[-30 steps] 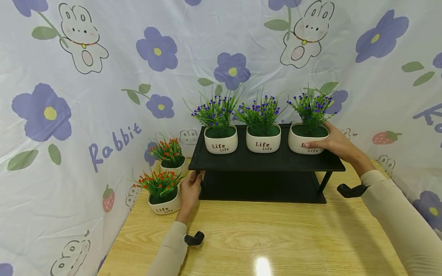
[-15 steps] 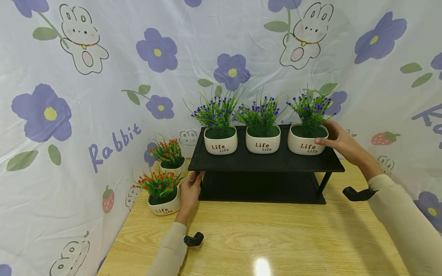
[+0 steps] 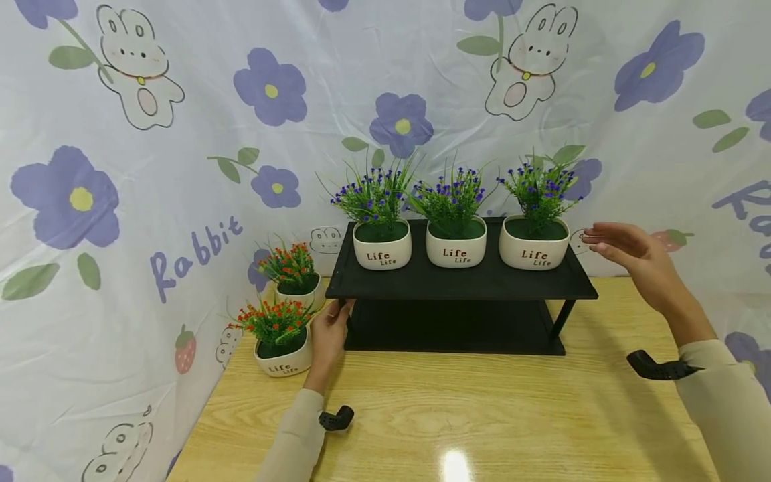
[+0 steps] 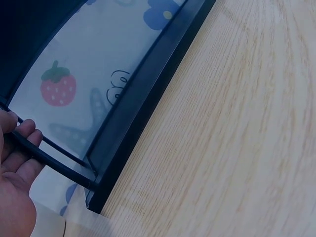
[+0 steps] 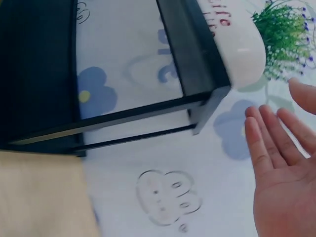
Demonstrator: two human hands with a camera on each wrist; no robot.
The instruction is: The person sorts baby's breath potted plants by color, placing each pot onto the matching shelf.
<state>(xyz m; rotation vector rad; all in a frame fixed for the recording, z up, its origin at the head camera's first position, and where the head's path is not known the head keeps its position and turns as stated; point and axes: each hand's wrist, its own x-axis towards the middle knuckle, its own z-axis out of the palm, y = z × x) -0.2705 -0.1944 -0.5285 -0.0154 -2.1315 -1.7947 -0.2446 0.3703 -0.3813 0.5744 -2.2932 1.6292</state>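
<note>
Shelf (image 3: 458, 284) steadied, right pot (image 3: 533, 249) let alone.
Your left hand (image 3: 328, 335) seemingly grips its side bar; your right hand (image 3: 629, 254) hovers flat, holding nothing.

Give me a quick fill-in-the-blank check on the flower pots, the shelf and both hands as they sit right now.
1. The black shelf carries ____ white pots with purple flowers on its top board.
2. The two pots beside the shelf on the table hold ____ flowers.
3. The left hand grips a thin black ____ at the shelf's left end.
4. The right hand is open and ____ the right purple-flower pot.

Missing words: three; red; bar; apart from
</note>
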